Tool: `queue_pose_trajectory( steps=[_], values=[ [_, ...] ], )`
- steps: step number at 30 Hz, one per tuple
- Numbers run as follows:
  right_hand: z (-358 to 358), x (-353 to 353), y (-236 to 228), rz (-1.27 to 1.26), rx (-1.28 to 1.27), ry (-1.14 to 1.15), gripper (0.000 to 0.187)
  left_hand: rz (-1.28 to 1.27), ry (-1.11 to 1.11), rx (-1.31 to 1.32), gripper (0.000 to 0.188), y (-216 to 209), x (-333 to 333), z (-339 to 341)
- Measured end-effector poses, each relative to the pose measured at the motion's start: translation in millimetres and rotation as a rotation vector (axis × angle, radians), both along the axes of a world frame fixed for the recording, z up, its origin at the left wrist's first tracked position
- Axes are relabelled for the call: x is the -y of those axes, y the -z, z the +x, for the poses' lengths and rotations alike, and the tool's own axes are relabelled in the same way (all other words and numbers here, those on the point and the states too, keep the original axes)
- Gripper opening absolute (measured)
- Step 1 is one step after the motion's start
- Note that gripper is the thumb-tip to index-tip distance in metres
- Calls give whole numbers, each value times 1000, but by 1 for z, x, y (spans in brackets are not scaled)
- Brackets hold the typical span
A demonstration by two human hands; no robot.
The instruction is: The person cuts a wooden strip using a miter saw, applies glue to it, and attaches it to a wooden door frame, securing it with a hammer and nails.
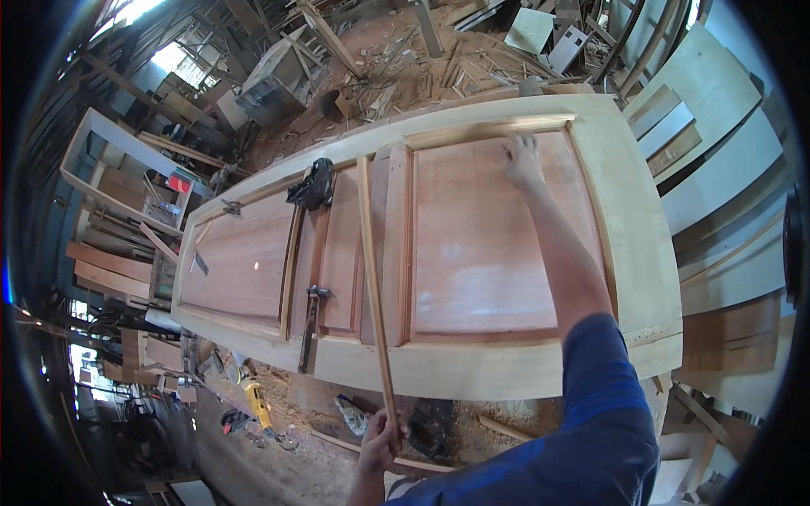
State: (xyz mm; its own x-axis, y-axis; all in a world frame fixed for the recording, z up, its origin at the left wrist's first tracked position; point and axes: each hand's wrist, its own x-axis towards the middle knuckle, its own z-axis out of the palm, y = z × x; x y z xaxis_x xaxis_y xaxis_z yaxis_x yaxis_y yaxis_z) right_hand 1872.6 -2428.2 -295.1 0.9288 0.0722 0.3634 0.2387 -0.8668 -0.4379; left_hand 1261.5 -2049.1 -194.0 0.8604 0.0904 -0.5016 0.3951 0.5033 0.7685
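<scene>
A long wood strip (376, 295) is held near its lower end by the left hand (379, 439), whose grip is closed around it just beyond the near edge of a pale wooden door (645, 253). The middle of the door is crossed by the strip, left of the large reddish panel (498, 228); whether the door is touched by it cannot be told. The right hand (525, 160) is held over the top of that panel, close to the moulding (489, 129) along its far edge. Its fingers are partly bent, but whether its grip is spread or pressed together cannot be told.

A hammer (311, 325) is laid on the door left of the strip, with its handle pointed toward the near edge. Farther up, a crumpled black plastic bag (314, 185) is placed. Below the door, a yellow power tool (257, 403) is seen on the dusty floor (278, 468).
</scene>
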Motion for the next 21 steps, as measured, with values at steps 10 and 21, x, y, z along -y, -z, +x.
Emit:
queue_pose_trajectory(
  steps=[10,21],
  values=[
    [-394,-110,-116,1074,-839,-504,63,293,428,94,36,33,122,35],
    [-473,-37,-107,219,-383,-290,28,858,763,648,24,-1,49,27]
  ],
)
